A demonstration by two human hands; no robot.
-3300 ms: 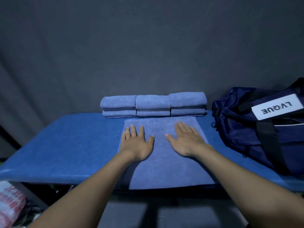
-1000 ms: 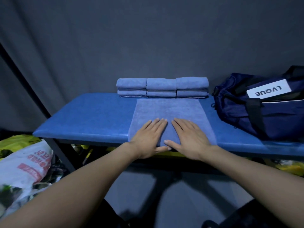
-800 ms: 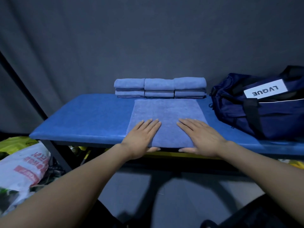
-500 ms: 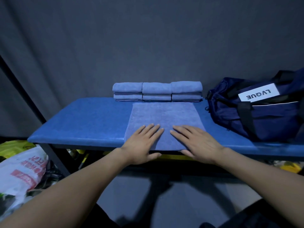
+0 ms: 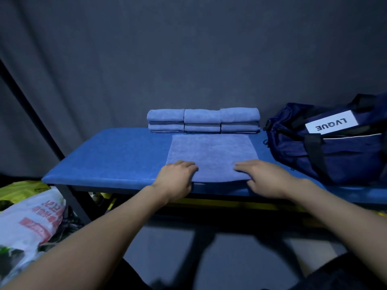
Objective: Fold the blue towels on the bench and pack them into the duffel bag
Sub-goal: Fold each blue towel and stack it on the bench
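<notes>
Towel (image 5: pixel 211 155) lies flat mid-counter (image 5: pixel 117 155); left hand (image 5: pixel 178 181) at 7 o'clock and right hand (image 5: pixel 266 178) at 5 o'clock each pinch its near edge. Duffel bag (image 5: pixel 335 151) sits at 3 o'clock.

The bag (image 5: pixel 335 147) runs off the right edge, so its far end is cut. Each hand (image 5: pixel 176 181) covers a near corner of the flat towel (image 5: pixel 211 155), thumbs tucked out of sight. The sack (image 5: pixel 27 222) at lower left is cropped, its red print unreadable.
</notes>
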